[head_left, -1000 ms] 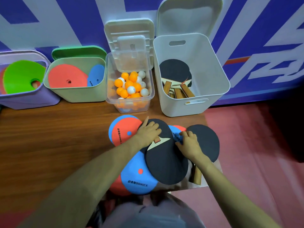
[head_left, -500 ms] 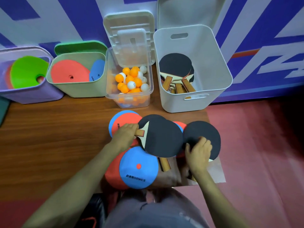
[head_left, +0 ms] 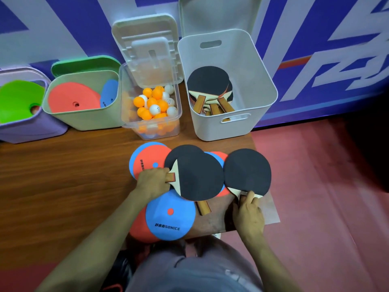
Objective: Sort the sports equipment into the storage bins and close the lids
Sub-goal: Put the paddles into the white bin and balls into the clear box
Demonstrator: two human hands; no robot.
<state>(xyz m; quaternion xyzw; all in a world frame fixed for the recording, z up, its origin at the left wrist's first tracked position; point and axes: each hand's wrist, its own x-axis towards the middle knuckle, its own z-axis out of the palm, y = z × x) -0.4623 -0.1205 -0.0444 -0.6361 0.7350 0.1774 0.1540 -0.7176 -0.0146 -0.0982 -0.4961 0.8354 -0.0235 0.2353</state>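
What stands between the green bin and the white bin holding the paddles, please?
A clear box of orange and white balls, lid raised, in the head view.

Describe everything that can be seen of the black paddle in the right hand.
The right paddle has a round blade with matt black rubber facing up. A pale wooden wedge shows where blade meets handle; the handle is mostly hidden under the right hand, whose fingers pinch it. The handle points toward the person, near the right edge of the wooden table. Its left rim reaches the neighbouring paddle; whether they touch is unclear.
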